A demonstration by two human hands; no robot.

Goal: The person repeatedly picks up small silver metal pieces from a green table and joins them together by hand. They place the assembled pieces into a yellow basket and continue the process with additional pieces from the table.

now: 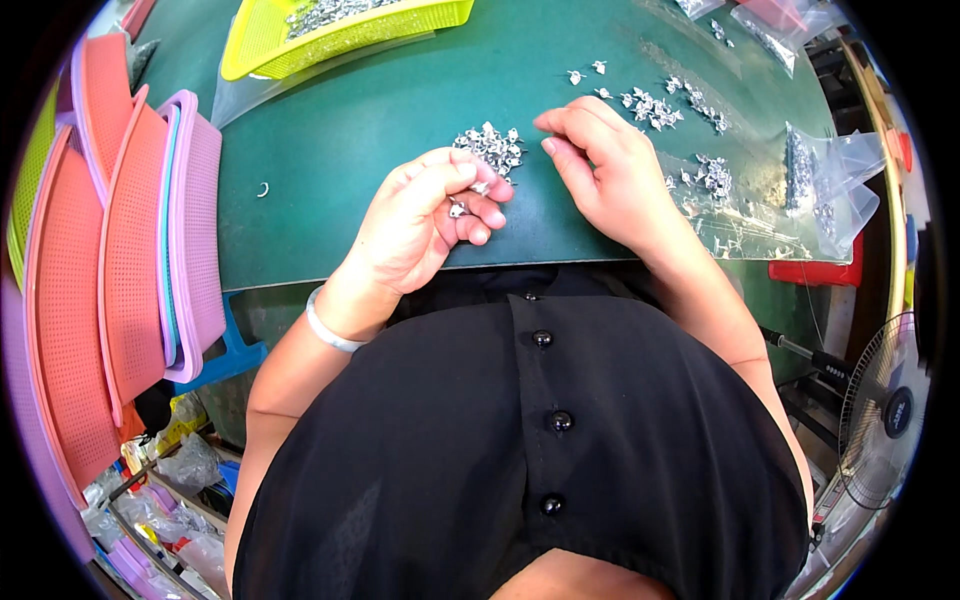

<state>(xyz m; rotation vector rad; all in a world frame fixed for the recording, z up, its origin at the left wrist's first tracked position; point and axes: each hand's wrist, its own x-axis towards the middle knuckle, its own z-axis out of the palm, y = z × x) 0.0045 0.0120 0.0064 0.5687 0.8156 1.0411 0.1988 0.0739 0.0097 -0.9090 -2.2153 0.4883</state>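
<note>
Silver metal part (458, 209) sits pinched in the curled fingers of the left hand (425, 222), above the green table (330, 150) edge. Right hand (600, 160), fingers bent but holding nothing visible, rests just beside the heap of small metal parts (490, 147).

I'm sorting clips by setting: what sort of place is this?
Probably a small workshop bench for hand sorting or assembly. Heaps of small metal parts lie on a green table, with clear plastic bags of parts and stacked plastic baskets alongside.
</note>
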